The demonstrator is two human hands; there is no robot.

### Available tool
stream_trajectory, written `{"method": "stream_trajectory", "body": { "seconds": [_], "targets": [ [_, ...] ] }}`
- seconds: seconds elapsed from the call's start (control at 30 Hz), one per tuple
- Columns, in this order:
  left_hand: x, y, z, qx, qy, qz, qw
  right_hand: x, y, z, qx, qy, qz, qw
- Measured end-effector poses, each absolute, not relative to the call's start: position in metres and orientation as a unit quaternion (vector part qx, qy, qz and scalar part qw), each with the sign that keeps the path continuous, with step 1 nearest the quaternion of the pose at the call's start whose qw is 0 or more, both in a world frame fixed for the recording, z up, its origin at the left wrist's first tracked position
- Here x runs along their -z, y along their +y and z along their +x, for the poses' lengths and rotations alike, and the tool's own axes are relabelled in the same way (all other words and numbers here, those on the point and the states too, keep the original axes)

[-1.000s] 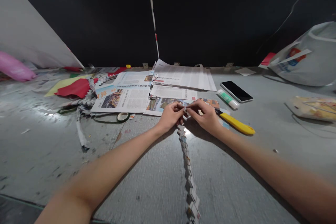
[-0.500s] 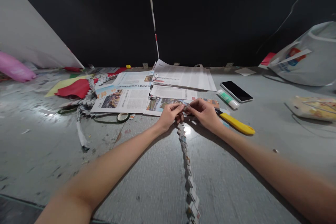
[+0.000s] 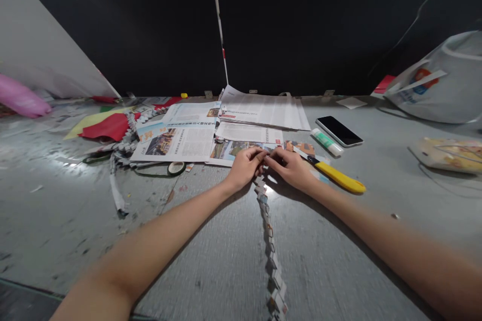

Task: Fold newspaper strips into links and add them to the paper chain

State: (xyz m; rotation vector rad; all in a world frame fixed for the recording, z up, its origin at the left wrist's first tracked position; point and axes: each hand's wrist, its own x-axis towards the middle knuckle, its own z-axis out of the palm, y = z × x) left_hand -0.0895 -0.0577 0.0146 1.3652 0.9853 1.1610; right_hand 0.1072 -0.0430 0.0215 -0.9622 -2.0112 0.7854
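Note:
A long zigzag chain of folded newsprint, the paper chain (image 3: 271, 246), runs from the table's front edge up to my fingers. My left hand (image 3: 246, 166) is closed on its far end. Against it, my right hand (image 3: 288, 166) pinches at the same spot, fingertips meeting those of the left. The piece between the fingertips is mostly hidden. Just right of my right hand lies a yellow utility knife (image 3: 339, 176), its blade toward the hand. Cut newspaper pieces (image 3: 241, 150) lie right behind both hands.
Newspaper sheets (image 3: 263, 110) are stacked at the back. To the right are a glue tube (image 3: 327, 142), a phone (image 3: 339, 131) and a plastic bag (image 3: 444, 80). A tape roll (image 3: 176, 168), red paper (image 3: 107, 128) and another folded-paper chain (image 3: 130, 135) lie left.
My right hand has shifted slightly left and down, its fingers curling closer to the left hand. More of the knife's blade now shows. The chain on the table has stayed put.

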Motion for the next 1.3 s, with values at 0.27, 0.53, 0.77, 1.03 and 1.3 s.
{"method": "stream_trajectory", "body": {
  "seconds": [0.27,0.53,0.77,1.03,1.3],
  "targets": [
    [-0.0194,-0.0615,-0.0886,-0.479,0.411,0.579,0.516,-0.0181,-0.0402,0.1066,-0.279,-0.803,-0.354,0.389],
    [-0.0154,-0.0592,-0.0896,-0.476,0.417,0.572,0.523,-0.0158,-0.0400,0.1074,-0.261,-0.811,-0.333,0.404],
    [-0.0171,-0.0604,-0.0889,-0.478,0.421,0.586,0.500,-0.0161,-0.0412,0.1058,-0.266,-0.817,-0.342,0.380],
    [-0.0196,-0.0611,-0.0882,-0.465,0.461,0.597,0.463,-0.0165,-0.0435,0.1074,-0.265,-0.839,-0.328,0.344],
    [-0.0199,-0.0615,-0.0900,-0.466,0.455,0.593,0.472,-0.0133,-0.0408,0.1079,-0.218,-0.850,-0.334,0.344]
  ]
}}
